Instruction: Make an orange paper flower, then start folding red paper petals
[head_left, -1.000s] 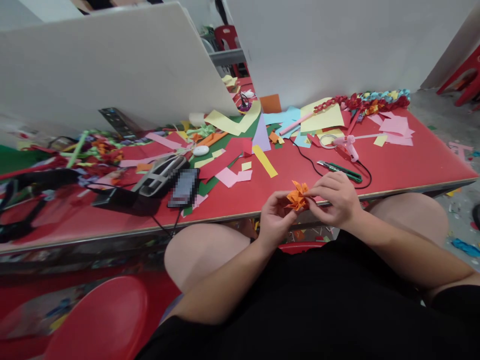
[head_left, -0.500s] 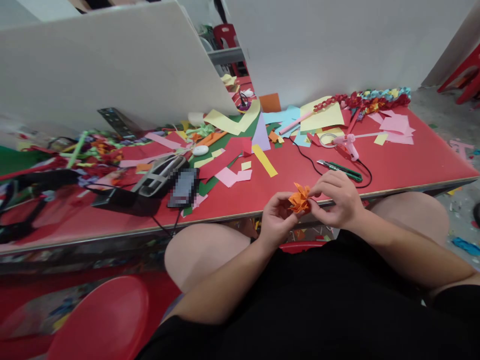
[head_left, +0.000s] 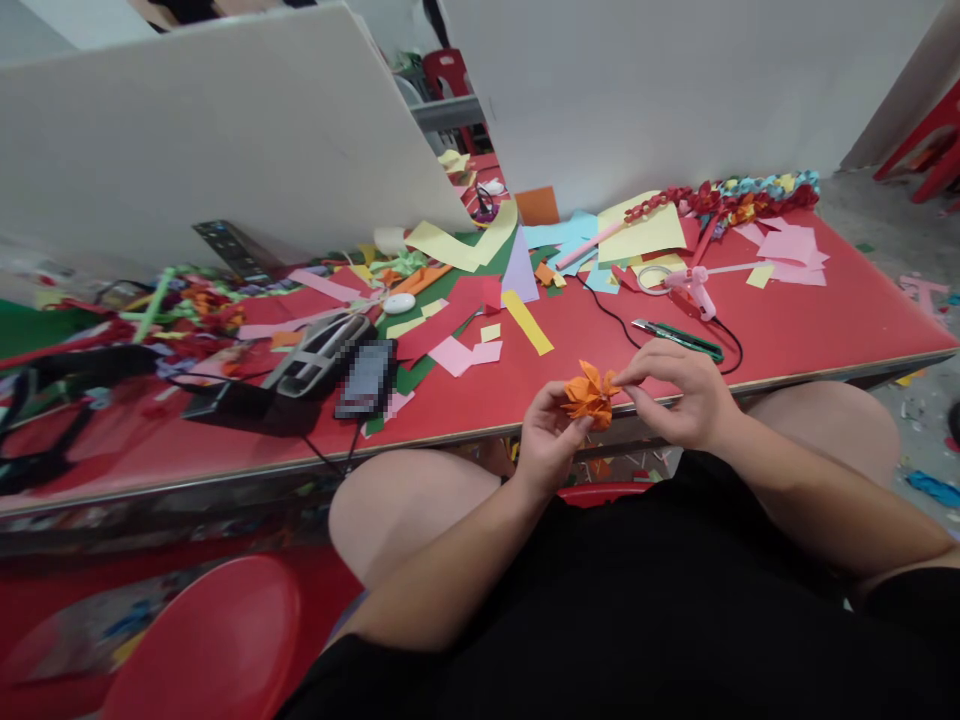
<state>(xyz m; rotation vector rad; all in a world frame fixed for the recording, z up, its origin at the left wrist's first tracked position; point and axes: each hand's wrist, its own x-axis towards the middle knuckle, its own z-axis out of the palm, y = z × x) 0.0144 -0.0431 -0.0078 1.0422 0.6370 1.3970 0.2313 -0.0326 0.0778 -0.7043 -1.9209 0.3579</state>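
An orange folded paper flower [head_left: 590, 397] is held over the front edge of the red table, above the lap. My left hand [head_left: 551, 433] grips its left and lower side between thumb and fingers. From the right, my right hand [head_left: 679, 392] pinches the flower's edge with thumb and index fingertips. Just beyond that hand lies a green box cutter [head_left: 679, 340] with its blade out. A pink glue gun [head_left: 697, 292] rests behind the cutter, its black cord curling to the right.
Paper scraps, a yellow strip [head_left: 528, 322] among them, cover the middle of the red table [head_left: 480, 405]. A phone [head_left: 367, 378] and black case lie left. White boards [head_left: 675, 90] stand behind. A red stool [head_left: 206, 640] is lower left.
The flower has turned and shifted slightly left, showing its petals more openly. My right fingertips have moved a little towards its upper right edge.
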